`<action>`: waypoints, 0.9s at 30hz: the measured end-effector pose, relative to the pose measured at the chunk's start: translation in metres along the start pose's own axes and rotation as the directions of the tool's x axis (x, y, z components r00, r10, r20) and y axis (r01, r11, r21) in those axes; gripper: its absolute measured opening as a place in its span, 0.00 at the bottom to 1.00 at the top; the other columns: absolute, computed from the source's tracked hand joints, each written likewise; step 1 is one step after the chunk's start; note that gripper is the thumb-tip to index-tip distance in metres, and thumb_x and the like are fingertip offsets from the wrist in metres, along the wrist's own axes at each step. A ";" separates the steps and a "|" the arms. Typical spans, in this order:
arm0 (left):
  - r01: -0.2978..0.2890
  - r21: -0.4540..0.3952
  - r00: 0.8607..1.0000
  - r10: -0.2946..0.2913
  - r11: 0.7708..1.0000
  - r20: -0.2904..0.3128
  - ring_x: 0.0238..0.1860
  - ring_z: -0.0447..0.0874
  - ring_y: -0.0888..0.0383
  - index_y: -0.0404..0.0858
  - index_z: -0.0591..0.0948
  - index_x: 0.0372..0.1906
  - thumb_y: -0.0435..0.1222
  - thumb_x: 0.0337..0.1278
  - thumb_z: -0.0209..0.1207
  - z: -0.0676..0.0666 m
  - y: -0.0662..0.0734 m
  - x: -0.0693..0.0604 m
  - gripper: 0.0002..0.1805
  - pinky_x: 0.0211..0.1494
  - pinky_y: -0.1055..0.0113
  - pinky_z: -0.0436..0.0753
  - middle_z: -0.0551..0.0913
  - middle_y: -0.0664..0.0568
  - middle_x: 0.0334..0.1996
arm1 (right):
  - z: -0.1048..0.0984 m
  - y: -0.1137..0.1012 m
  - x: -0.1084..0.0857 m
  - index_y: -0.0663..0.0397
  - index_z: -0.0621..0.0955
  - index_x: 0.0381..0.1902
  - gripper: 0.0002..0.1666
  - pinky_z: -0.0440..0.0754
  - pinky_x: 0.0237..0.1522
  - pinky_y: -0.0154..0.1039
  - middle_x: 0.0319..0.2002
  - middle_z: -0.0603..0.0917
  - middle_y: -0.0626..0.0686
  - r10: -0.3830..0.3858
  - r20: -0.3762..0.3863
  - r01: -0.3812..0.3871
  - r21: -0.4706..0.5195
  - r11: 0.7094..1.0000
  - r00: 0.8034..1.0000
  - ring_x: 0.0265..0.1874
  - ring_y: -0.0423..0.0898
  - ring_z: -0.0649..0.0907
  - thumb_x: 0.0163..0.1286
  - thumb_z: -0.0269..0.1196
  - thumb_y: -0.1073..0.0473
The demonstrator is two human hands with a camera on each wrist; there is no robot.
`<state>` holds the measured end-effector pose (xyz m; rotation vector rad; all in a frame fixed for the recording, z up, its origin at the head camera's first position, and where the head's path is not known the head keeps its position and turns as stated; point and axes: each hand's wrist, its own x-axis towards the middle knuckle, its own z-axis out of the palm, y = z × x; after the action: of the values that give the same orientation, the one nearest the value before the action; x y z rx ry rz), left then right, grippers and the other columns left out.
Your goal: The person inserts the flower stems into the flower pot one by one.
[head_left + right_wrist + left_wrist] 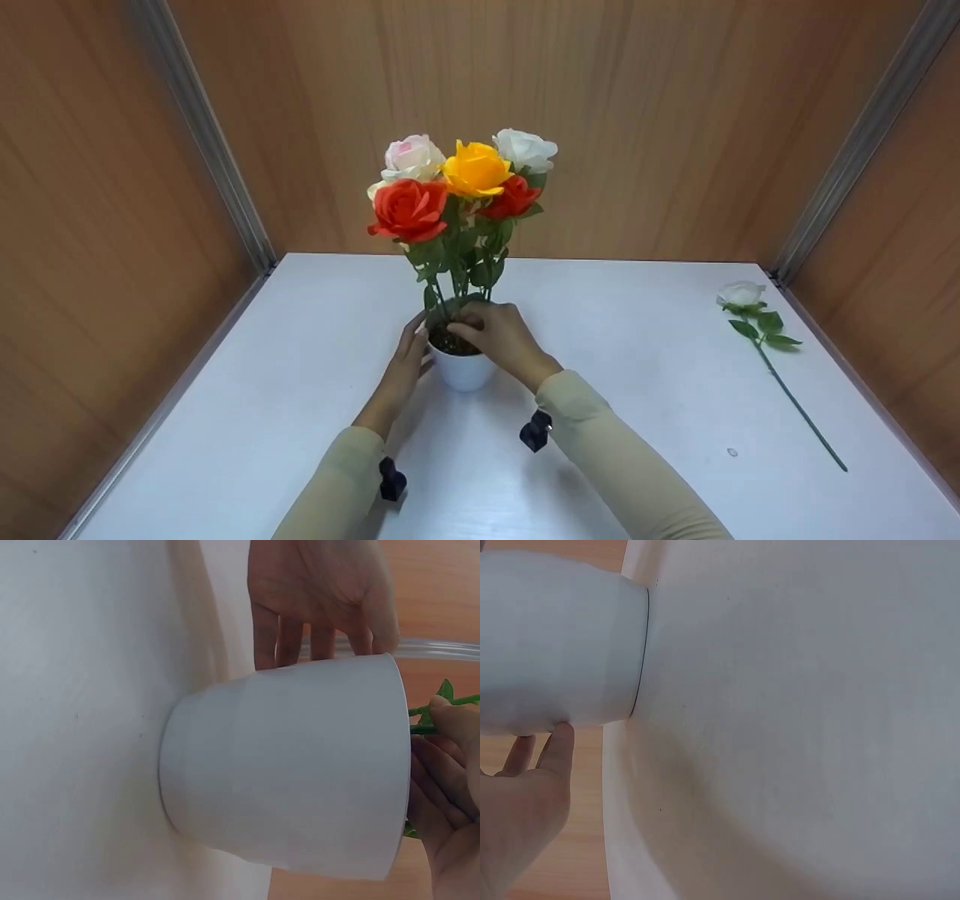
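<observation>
A white pot [465, 373] stands upright on the table, holding several roses: a yellow rose [476, 169], red ones, a white rose [526, 150] and a pale pink rose [413, 156]. My left hand [400, 373] touches the pot's left side with fairly straight fingers, as the right wrist view also shows. At the pot's mouth, my right hand [501, 337] pinches a green stem [424, 729] between thumb and fingers. Which bloom that stem carries is hidden among the leaves. Dark filler [448, 342] shows inside the rim.
A loose white rose [741, 294] with a long stem lies at the table's right side. Near it is a small clear ring-like bit [733, 452]. Wooden panels [660, 127] enclose the white table [637, 322] at the back and both sides.
</observation>
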<state>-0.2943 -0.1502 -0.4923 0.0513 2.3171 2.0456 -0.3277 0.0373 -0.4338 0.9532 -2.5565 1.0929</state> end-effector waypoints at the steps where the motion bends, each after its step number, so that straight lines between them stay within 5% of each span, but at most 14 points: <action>1: -0.001 -0.006 1.000 0.001 1.000 0.007 0.75 0.56 0.40 0.53 0.49 0.80 0.53 0.81 0.33 0.000 0.004 -0.002 0.30 0.75 0.48 0.63 0.53 0.45 0.78 | -0.001 0.000 -0.001 0.52 0.88 0.45 0.13 0.85 0.40 0.31 0.39 0.89 0.45 -0.001 0.001 0.001 0.008 1.000 1.000 0.37 0.38 0.86 0.71 0.67 0.51; 6: 0.000 -0.017 1.000 0.001 1.000 0.029 0.75 0.55 0.39 0.50 0.49 0.81 0.50 0.82 0.33 0.001 0.021 -0.014 0.30 0.75 0.47 0.62 0.53 0.42 0.78 | -0.008 0.003 -0.004 0.54 0.88 0.48 0.14 0.85 0.43 0.31 0.42 0.89 0.45 -0.010 0.011 0.009 0.060 0.998 1.000 0.40 0.38 0.87 0.70 0.68 0.53; 13: 0.005 -0.016 0.999 -0.005 1.000 0.051 0.76 0.54 0.39 0.50 0.47 0.81 0.53 0.82 0.33 -0.001 0.024 -0.016 0.31 0.76 0.47 0.61 0.51 0.42 0.79 | -0.019 0.011 -0.012 0.54 0.87 0.47 0.12 0.85 0.43 0.29 0.42 0.89 0.46 -0.005 0.002 0.005 0.109 0.994 1.000 0.40 0.37 0.87 0.69 0.69 0.55; 22: -0.028 0.006 1.000 0.028 1.000 0.009 0.75 0.57 0.42 0.58 0.50 0.80 0.59 0.79 0.34 -0.001 -0.007 0.003 0.31 0.75 0.49 0.63 0.53 0.48 0.79 | -0.034 0.029 -0.027 0.62 0.86 0.46 0.13 0.86 0.43 0.31 0.40 0.89 0.49 -0.030 -0.035 0.034 0.126 0.991 0.999 0.39 0.40 0.88 0.68 0.70 0.59; 27: -0.033 0.006 0.999 0.033 0.999 0.006 0.75 0.57 0.42 0.58 0.50 0.80 0.57 0.80 0.34 -0.002 -0.007 0.005 0.30 0.75 0.49 0.63 0.53 0.48 0.79 | -0.044 0.042 -0.036 0.61 0.86 0.46 0.13 0.86 0.44 0.34 0.39 0.89 0.48 -0.001 -0.040 0.005 0.106 0.994 0.999 0.38 0.40 0.87 0.68 0.69 0.58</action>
<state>-0.2988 -0.1525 -0.4992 0.0962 2.3338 2.0507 -0.3297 0.1077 -0.4416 0.9490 -2.4861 1.2455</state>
